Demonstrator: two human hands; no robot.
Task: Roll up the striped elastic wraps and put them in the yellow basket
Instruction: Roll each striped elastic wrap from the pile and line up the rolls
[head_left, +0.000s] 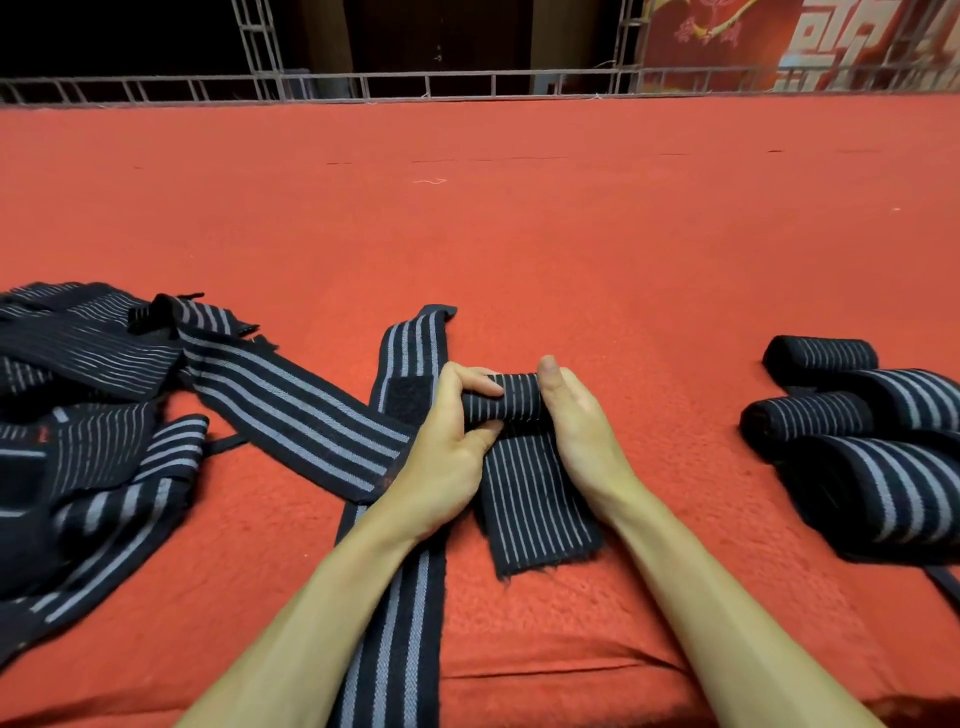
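**Fig.** Head view. Centre, near: dark elastic wrap w/ thin pale stripes (535, 499), part-rolled, on a red felt-like surface (571, 234). The rolled end lies crosswise at the far end of the flat tail. The tail runs toward the viewer, frayed edge nearest.

Left hand (447, 447) grips the roll's left end, fingers curled over the top, thumb beneath. Right hand (579, 421) clamps the roll's right end w/ thumb on top; its fingers are hidden behind the roll.

Under the left forearm: long dark wrap w/ broad grey stripes (400, 597), flat, running near to far. It carries a black hook-and-loop patch (410, 400) just left of the left hand. A second broad-striped wrap (291, 410) crosses it diagonally from the left.

Left: loose heap of unrolled striped wraps (78, 415). Right: cluster of rolled striped wraps (857, 431), touching one another, well apart from the hands.

Far edge: grey metal railing (415, 85). Behind it, top right: red banner w/ pale characters (727, 41).
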